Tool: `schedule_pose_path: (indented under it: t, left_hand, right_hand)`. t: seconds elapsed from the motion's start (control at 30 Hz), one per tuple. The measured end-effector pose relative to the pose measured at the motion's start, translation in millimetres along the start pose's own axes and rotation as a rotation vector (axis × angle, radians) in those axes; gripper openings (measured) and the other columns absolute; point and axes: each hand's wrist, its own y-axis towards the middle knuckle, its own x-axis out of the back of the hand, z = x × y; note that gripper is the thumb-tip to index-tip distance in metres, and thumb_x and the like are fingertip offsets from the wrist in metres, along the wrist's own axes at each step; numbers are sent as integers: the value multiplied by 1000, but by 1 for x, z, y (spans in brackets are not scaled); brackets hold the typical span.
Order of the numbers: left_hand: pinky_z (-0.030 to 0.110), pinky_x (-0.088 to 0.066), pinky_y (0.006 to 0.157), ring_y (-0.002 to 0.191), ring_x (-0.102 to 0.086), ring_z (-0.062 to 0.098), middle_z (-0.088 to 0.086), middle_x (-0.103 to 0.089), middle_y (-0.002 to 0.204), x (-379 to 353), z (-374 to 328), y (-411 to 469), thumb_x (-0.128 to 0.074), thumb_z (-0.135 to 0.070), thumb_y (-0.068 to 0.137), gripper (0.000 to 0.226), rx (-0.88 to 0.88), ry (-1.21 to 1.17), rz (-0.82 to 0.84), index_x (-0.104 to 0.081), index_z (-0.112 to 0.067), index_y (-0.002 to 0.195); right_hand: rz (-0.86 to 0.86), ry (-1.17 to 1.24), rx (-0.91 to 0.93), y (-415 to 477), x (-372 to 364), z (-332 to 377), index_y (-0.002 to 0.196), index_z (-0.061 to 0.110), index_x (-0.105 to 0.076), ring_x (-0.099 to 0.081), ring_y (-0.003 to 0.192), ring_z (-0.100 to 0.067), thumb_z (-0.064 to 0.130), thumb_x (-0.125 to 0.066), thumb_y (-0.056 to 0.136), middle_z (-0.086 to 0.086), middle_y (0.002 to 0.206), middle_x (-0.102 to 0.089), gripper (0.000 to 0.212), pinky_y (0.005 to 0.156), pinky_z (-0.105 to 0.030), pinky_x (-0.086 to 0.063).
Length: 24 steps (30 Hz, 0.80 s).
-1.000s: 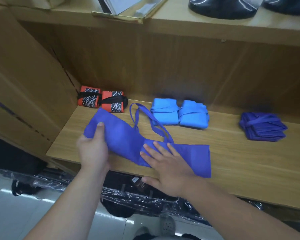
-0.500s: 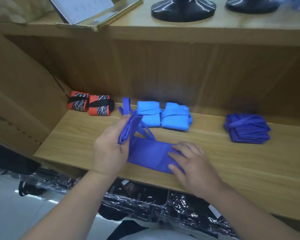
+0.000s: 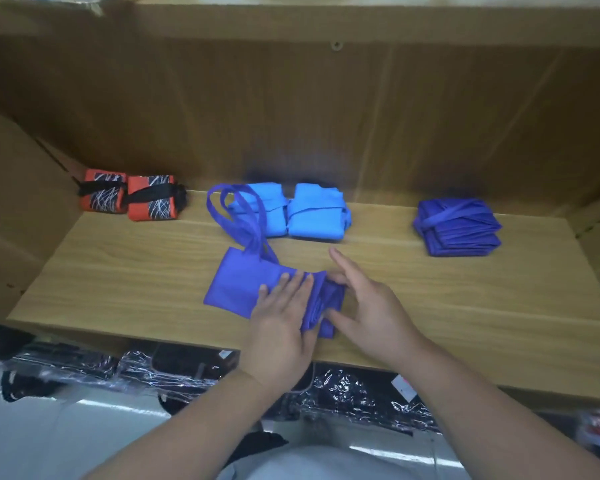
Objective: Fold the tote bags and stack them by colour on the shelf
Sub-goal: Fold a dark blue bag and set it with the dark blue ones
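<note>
The violet tote bag (image 3: 238,285) lies on the wooden shelf (image 3: 118,271), near the front edge and about in the middle of the board. It is folded to a small rectangle, and its right end is bunched into several layers. Its two handles (image 3: 238,220) are not tucked in. They run away from the person toward the back and lie partly over the left one of the two light blue folded bags (image 3: 317,216).

The left hand (image 3: 281,323) rests flat on the right half of the bag. Its fingers are straight and held close together, they point away and a little to the right, and they press the cloth down on the board.

The right hand (image 3: 371,317) is at the bunched right end of the bag. The thumb touches the near side of this end and the bent fingers touch the far side, so the layers are pinched between them. Only the index finger is stretched out over the bare wood and touches no cloth.

At the back of the shelf, on the left, two orange folded bags (image 3: 151,202) with black straps stand side by side and touch each other. The light blue pair is in the middle, also touching. On the right, well apart from the hands, there is a stack of violet folded bags (image 3: 458,226) with a strap across the top. Under the shelf are dark goods in clear plastic wrap (image 3: 153,372).
</note>
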Motion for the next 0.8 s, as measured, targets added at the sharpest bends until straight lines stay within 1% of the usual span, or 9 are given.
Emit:
schedule_pose_path:
  t: [0.1,0.2,0.33,0.4,0.5,0.63,0.7,0.77,0.8]
  left_hand:
    - [60,-31,115,143,-41,35,14,-44,154,-6,0,-3,-43,-40,94,65,-35,67,58,-44,-4,148]
    - [54,-19,122,152,-23,28,8,-27,164,-7,-2,-4,-36,-52,96,75,-32,106,117,-30,-8,156]
    - [46,-1,126,156,-1,20,1,-5,167,-4,-5,-3,-28,-75,87,97,-30,170,210,-16,-12,160]
    - [45,-6,126,156,-7,20,0,-11,167,-4,-1,-2,-35,-76,85,98,-64,171,192,-22,-13,159]
    - [39,-10,126,154,-13,14,-4,-21,166,2,8,3,-46,-79,75,105,-64,95,205,-26,-17,158]
    - [36,-13,126,152,-10,5,-14,-18,164,12,22,3,-57,-81,67,102,-146,-8,246,-34,-27,150]
    - [43,-22,122,150,-26,16,-7,-34,160,13,30,-4,-64,-77,68,89,-212,-13,147,-46,-29,141]
    - [50,-37,110,133,-48,31,6,-53,143,12,36,-14,-70,-76,65,84,-233,57,7,-60,-28,134]
    - [50,-41,104,123,-53,32,8,-56,134,11,38,-17,-73,-76,62,86,-230,95,-38,-63,-27,132]
  right_hand:
    - [-36,5,40,-2,2,1,148,25,-48,-57,127,-4,14,-65,88,4,137,-63,63,110,-30,-44]
    - [-10,144,-30,0,6,0,139,22,-60,-60,123,-5,20,-54,89,9,133,-62,50,110,-34,-46]
    - [-31,189,-36,2,5,-2,128,20,-66,-61,118,-3,25,-68,92,11,125,-64,36,106,-36,-50]
    - [-52,185,-10,4,3,-2,125,22,-65,-62,117,-4,20,-74,89,12,124,-64,37,103,-37,-52]
    - [-36,81,56,9,3,1,125,39,-59,-59,121,-2,30,-71,85,25,136,-53,43,100,-37,-53]
    - [-31,16,94,9,1,-1,104,37,-74,-60,118,4,46,-69,80,24,132,-60,26,97,-37,-53]
    - [-56,6,88,5,-5,-3,99,33,-78,-62,112,3,51,-68,77,22,122,-67,30,96,-37,-53]
    - [-79,-2,67,2,-10,-2,97,31,-80,-64,109,2,55,-68,75,20,118,-68,35,95,-36,-53]
    - [-74,5,60,0,-12,-1,97,29,-80,-64,109,2,55,-69,75,20,120,-67,36,95,-35,-54]
